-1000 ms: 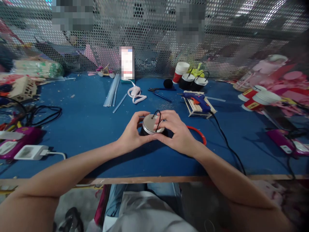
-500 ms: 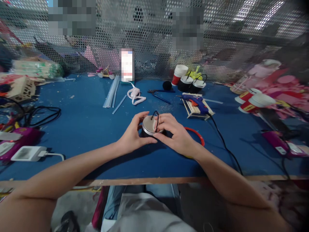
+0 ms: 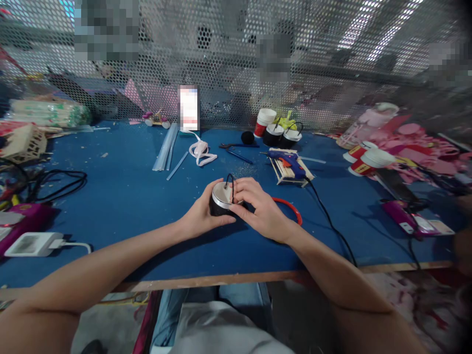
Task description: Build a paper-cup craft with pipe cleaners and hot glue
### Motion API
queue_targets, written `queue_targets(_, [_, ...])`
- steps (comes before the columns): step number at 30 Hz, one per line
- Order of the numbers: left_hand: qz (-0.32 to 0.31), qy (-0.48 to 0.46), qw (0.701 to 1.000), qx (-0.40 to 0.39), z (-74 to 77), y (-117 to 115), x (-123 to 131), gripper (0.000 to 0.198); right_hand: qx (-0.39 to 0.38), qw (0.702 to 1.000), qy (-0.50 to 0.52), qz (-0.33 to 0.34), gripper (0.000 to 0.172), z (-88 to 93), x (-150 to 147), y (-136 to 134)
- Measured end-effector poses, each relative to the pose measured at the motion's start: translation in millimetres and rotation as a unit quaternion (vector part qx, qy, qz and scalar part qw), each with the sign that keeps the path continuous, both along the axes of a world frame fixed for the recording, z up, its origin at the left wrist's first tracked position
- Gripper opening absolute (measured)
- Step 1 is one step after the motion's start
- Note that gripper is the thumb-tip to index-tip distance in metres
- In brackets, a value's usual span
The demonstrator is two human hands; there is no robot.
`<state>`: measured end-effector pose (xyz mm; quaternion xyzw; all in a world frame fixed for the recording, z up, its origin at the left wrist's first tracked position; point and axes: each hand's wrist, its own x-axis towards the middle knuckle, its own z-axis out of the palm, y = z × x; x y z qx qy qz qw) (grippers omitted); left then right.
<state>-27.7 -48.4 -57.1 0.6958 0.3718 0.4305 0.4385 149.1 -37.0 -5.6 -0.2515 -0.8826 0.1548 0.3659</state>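
Note:
A short black cup with a silver rim and a pale, flat top stands on the blue table in front of me. My left hand curves round its left side, thumb along the front. From the pale top rises a thin black wire loop. Fingers of my right hand are bent over the top and closed at the loop's right end; the thumb presses near the rim. These fingertips partly cover the right half of the top.
Behind lie clear glue sticks, white ribbon and pliers. A blue glue gun rests on a wooden stick stand, its cord trailing rightward. Two black cups with loops stand behind. Red tubing lies by my right wrist.
The view has shifted slightly, so things at the back appear lower and further left. Both hands keep nearly the same hold on the cup and its loop.

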Motion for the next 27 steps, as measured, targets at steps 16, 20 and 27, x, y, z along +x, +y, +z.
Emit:
queue_targets(16, [0.011,0.028,0.998,0.060,8.7,-3.5,-4.1,0.091,-0.067,0.984,0.098,-0.130,0.006,6.6,10.0,4.8])
queue_targets(20, [-0.010,0.074,0.992,0.097,10.2,-5.1,-5.8,0.089,-0.077,0.984,0.048,-0.155,0.020,3.7,11.9,9.1])
queue_targets(27, [-0.030,0.120,0.983,0.139,9.5,-5.3,-8.3,0.089,-0.097,0.988,0.017,-0.121,0.011,4.5,14.2,13.2])
